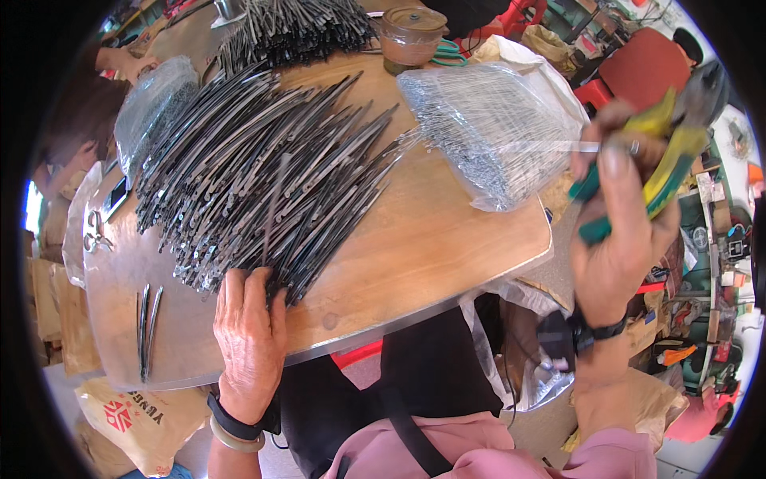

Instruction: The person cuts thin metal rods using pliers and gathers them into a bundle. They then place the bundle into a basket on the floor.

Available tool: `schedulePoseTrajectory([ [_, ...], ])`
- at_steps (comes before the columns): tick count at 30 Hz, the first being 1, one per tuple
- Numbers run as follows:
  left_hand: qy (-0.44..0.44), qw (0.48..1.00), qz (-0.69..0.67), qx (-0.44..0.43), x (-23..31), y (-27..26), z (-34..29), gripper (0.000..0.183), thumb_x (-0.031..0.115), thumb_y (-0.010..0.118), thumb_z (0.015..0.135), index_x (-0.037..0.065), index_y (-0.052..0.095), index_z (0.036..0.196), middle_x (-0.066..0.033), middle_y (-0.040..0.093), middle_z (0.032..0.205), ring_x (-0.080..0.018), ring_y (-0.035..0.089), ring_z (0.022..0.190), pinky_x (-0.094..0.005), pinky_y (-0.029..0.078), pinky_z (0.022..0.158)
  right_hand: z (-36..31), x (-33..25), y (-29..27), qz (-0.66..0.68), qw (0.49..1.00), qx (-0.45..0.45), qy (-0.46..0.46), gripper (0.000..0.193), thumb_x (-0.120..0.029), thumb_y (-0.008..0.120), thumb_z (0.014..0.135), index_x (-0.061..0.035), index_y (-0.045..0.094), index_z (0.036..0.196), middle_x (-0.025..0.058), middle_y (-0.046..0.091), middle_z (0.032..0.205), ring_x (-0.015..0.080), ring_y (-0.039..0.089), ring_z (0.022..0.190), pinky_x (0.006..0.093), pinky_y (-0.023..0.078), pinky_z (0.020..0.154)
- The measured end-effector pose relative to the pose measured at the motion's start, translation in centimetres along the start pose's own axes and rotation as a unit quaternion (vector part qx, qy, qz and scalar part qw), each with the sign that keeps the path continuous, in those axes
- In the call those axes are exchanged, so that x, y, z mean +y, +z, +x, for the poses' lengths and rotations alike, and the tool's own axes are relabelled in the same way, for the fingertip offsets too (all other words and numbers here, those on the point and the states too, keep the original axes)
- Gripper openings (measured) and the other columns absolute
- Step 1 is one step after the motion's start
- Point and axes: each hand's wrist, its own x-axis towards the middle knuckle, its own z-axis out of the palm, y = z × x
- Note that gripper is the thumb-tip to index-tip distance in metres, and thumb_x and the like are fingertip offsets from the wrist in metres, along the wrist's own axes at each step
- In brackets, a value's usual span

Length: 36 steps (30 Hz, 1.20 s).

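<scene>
A large pile of thin black strips covers the left half of the table, their ends toward me. At its near edge my left hand has its fingers closed at the strip ends. One blurred dark strip rises from those fingers. Raised at the right, past the table's edge, my right hand is wrapped round pliers with yellow and green handles. The dark jaws point up and away, blurred. From the right fingers a thin pale strip reaches left, over a clear bag of fine wires.
Two separate strips lie near the table's left corner, scissors beyond them. A second strip bundle, a brown lidded jar and green-handled scissors are at the back. Another clear bag sits back left, near another person's hand.
</scene>
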Motion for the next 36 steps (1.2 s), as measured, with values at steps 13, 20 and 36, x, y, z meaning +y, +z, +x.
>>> schedulePoseTrajectory([
  [13, 0.049, 0.998, 0.02, -0.019, 0.1, -4.9, 2.7, 0.01, -0.004, 0.062, 0.085, -0.002, 0.063, 0.095, -0.0164, 0.053, 0.081, -0.0358, 0.057, 0.068, -0.039, 0.046, 0.062, -9.3, 1.9, -6.4, -0.003, 0.953, -0.012, 0.302, 0.013, -0.005, 0.068, 0.086, 0.0014, 0.062, 0.096, 0.0104, 0.058, 0.106, 0.0147, 0.056, 0.082, 0.0272, 0.045, 0.07],
  [20, -0.402, 0.663, -0.63, 0.05, 2.1, -6.0, -5.6, 0.056, 0.015, 0.067, 0.088, -0.006, 0.046, 0.135, -0.0068, 0.049, 0.078, -0.0113, 0.047, 0.053, -0.0215, 0.037, 0.035, -11.1, -0.2, -5.9, 0.208, 0.898, 0.002, 0.388, 0.02, -0.009, 0.068, 0.087, -0.0007, 0.058, 0.102, 0.0151, 0.054, 0.111, 0.0184, 0.056, 0.085, 0.0313, 0.044, 0.07],
  [36, -0.343, 0.721, -0.565, -0.208, 6.7, -0.9, -8.6, 0.012, -0.005, 0.068, 0.083, -0.006, 0.067, 0.095, -0.0102, 0.069, 0.08, -0.0093, 0.055, 0.058, -0.0207, 0.041, 0.051, -12.5, -1.5, -4.9, -0.016, 0.946, -0.215, 0.243, 0.02, -0.015, 0.073, 0.085, -0.0016, 0.062, 0.096, 0.0148, 0.059, 0.102, 0.0172, 0.055, 0.086, 0.0304, 0.046, 0.077],
])
